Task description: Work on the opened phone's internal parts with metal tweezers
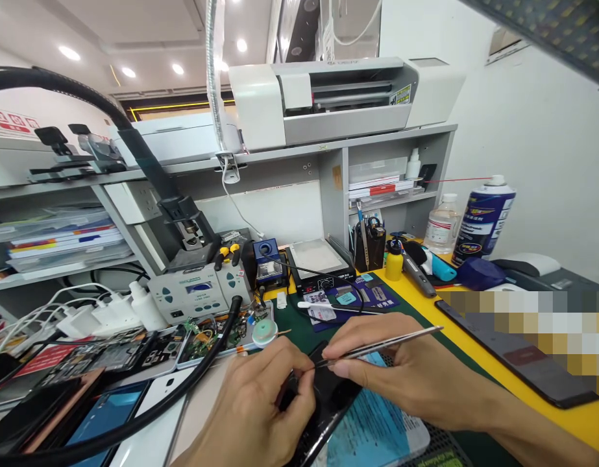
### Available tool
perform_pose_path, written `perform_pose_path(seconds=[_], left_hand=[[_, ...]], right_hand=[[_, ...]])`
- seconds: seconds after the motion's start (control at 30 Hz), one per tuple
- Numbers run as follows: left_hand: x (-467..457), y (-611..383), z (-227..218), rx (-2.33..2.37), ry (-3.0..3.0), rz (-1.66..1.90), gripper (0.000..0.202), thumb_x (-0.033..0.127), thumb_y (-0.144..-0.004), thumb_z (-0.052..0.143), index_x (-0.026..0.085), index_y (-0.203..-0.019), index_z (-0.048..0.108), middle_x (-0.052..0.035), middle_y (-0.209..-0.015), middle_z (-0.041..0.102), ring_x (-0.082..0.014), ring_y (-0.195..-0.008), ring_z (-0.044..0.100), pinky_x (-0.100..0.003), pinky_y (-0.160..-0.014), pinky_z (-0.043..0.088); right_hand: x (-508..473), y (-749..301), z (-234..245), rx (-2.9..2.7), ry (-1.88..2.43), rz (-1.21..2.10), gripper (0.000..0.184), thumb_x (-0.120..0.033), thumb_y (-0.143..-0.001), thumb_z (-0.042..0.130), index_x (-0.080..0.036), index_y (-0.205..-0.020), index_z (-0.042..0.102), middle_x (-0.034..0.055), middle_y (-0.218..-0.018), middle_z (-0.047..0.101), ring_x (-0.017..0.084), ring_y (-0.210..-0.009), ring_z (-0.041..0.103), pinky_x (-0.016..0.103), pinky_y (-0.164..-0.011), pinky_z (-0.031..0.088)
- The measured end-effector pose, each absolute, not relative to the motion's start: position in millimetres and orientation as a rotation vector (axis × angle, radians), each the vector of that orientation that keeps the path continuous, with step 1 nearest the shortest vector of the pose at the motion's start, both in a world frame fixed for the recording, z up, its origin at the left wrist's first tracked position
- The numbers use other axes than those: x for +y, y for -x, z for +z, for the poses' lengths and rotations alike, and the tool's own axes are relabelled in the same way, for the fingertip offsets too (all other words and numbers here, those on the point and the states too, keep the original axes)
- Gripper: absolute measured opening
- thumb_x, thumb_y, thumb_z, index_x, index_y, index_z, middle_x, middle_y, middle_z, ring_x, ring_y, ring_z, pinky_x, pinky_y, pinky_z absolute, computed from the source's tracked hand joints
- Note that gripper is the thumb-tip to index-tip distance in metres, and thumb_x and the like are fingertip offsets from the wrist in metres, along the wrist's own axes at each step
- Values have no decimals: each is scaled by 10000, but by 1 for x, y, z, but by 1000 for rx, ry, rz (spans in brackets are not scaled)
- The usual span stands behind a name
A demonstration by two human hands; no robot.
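My left hand (260,408) is curled round the left edge of a black phone (328,405) lying low in the middle of the view, thumb and finger pinched at its top. My right hand (401,370) pinches metal tweezers (387,344), whose tips meet the phone near my left thumb. The phone rests on a light blue sheet (372,428) over a dark green mat (299,324).
Opened phones and circuit boards (134,357) crowd the left, crossed by a thick black hose (172,402). A soldering station (192,292), a hot plate (318,263), a tool cup (370,243), bottles and a spray can (481,220) stand behind. A dark tablet (518,357) lies at right.
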State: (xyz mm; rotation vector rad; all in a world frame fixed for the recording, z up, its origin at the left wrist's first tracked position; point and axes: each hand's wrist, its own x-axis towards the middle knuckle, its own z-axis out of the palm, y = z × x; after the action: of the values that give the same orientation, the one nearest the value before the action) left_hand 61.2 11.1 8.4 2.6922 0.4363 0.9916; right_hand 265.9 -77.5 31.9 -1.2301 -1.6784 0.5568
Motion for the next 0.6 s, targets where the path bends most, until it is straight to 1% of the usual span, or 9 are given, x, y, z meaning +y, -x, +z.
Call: perform_pose_path(seconds=[0.2,0.5,0.6], left_hand=[[12,-59,7,427,-2684,970,121,123,-909,535,197,-885,628,13,-748,640,-99,-592,547,-232,-545,431],[11,-59,9,415,-2682,985,125,122,-909,535,193,-882,634,10,-731,630,-102,-583,541,-233,-538,431],[10,-60,11,431,-2676,972,134,127,-912,527,194,-885,639,8,-734,637,-105,-600,562,-233,-549,441]], right_hand=[[-79,-266,32,-1678,1219,581,121,-192,-890,701,-183,-930,815,53,-903,796,193,-838,726,283,-763,588],[-80,-266,35,-1650,1307,611,102,-213,-888,711,-199,-915,809,36,-908,800,191,-837,738,265,-745,589],[-80,-266,35,-1645,1321,633,103,-221,-888,713,-206,-919,810,30,-908,802,191,-841,741,266,-753,593]])
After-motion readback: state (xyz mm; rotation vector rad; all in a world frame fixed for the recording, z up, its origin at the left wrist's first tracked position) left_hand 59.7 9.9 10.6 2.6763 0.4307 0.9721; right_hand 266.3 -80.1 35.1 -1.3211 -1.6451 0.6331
